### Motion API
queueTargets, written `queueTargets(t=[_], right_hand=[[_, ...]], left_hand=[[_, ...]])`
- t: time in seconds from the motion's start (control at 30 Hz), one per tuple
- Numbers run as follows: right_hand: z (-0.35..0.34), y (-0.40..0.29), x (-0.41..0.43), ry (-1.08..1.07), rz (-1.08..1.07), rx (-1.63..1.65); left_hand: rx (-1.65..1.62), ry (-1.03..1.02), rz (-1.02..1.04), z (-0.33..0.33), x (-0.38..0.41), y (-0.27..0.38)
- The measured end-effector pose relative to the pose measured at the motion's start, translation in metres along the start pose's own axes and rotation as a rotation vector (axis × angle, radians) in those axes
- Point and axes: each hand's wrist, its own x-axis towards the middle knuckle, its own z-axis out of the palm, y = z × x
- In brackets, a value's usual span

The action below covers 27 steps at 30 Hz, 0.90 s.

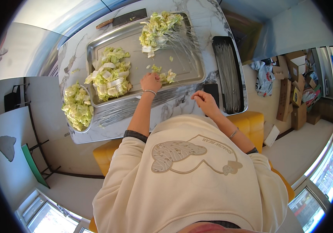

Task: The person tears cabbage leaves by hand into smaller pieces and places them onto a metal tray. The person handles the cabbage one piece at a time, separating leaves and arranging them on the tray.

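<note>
My left hand (pixel 151 83) is at the front rim of a large metal tray (pixel 114 40), its fingers curled beside a few small cabbage pieces (pixel 168 77). Whether it pinches anything is too small to tell. My right hand (pixel 205 102) hovers over the table's front part, near a black phone-like slab (pixel 212 92); its fingers are bent, and a thin skewer there could not be made out. A heap of chopped cabbage (pixel 112 77) fills the tray's left end. At the far right, skewered cabbage (pixel 157 30) lies with thin skewers (pixel 184 43) fanning toward the right rim.
Loose skewers (pixel 125 107) lie along the tray's front. A black tray of skewers (pixel 227 72) stands at the right table edge. A bowl of cabbage (pixel 79 107) sits at the left corner, a cleaver (pixel 130 17) behind the tray. Cardboard boxes (pixel 297 113) are on the floor.
</note>
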Motion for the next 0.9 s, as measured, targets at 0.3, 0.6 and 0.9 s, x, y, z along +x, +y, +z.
queueTargets(t=[0.3, 0.6, 0.9], right_hand=[[-0.004, -0.011, -0.006, -0.004, 0.016, -0.001], [-0.002, -0.011, -0.006, -0.024, 0.041, -0.03], [-0.003, -0.013, -0.008, -0.021, 0.039, -0.034]], left_hand=[[-0.086, -0.107, -0.213, 0.007, 0.006, -0.002], [-0.026, -0.096, -0.205, 0.009, 0.004, -0.002], [-0.023, -0.065, -0.119, 0.011, -0.001, -0.004]])
